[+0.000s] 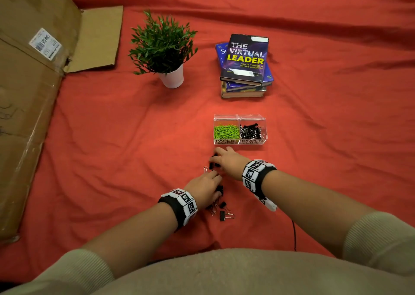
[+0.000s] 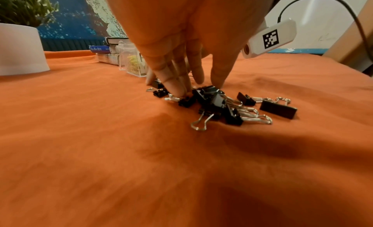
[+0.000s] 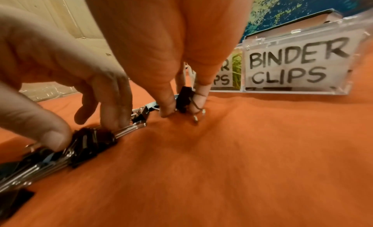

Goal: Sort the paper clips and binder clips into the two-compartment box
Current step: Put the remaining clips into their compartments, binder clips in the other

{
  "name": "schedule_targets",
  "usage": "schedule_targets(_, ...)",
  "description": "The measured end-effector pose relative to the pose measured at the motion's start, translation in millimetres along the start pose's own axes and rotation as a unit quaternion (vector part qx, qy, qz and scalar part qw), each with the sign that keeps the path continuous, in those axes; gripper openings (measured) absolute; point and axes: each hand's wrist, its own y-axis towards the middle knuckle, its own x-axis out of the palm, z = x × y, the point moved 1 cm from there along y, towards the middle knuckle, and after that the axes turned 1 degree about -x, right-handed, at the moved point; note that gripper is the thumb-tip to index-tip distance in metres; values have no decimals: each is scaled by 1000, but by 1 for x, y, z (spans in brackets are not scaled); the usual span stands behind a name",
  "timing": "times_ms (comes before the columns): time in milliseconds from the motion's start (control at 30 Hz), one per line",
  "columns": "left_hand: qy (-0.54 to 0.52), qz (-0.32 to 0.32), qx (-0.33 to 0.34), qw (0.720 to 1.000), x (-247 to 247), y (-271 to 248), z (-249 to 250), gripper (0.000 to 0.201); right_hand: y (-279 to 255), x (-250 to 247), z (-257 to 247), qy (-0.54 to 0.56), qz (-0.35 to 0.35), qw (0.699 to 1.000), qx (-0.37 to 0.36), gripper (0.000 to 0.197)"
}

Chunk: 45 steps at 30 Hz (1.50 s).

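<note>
Surface: red cloth [image 1: 112,148] covers the work area, with a potted plant [image 1: 162,47], a stack of books [image 1: 244,65] and a flattened cardboard box [image 1: 29,81] lying beyond.
Box: the clear two-compartment box [image 1: 240,142] stands just beyond the hands; green paper clips [image 1: 225,131] fill the left compartment, black binder clips fill the right.
Done: no paper clips show on the cloth, so that half looks finished.
Left to do: a loose pile of binder clips [image 2: 220,106] lies on the cloth near the person.
Right hand: the right hand [image 1: 226,163] pinches one binder clip [image 3: 184,97] between fingertips, down at the cloth.
Left hand: the left hand [image 1: 205,188] has curled fingers pressing and gathering clips in the pile.
Judgement: late stage; only binder clips remain to carry over.
</note>
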Motion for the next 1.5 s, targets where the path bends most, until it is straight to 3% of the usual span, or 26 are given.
schedule_targets(167,-9,-23,16,1000,0,4,1,38,-7,5,5,144,79,986,18,26)
schedule_targets(300,-24,-18,9,1000,-2,5,0,32,-16,10,14,227,100,968,41,9)
schedule_targets(567,-94,2,-11,996,1,12,2,27,-51,-18,45,343,140,922,112,14)
schedule_targets(800,-138,4,-24,990,-5,16,7,23,-44,-64,91,308,259,896,188,12)
schedule_targets(1000,-213,79,-51,972,-37,29,13,14,-37,-53,96,206,235,934,175,19)
schedule_targets(1100,-254,131,-75,955,-61,40,12,13,-49,-43,82,125,296,933,162,15)
schedule_targets(1167,-275,162,-88,944,-78,50,11,13,-51,-26,66,122,305,938,109,16)
schedule_targets(1300,-262,192,-80,943,-107,75,13,22,-45,14,34,127,158,979,36,42)
schedule_targets(1367,-246,184,-67,949,-115,87,19,24,-44,25,25,94,119,988,25,52)
schedule_targets(1500,-208,162,-49,963,-121,110,35,27,-47,34,22,83,116,989,43,31)
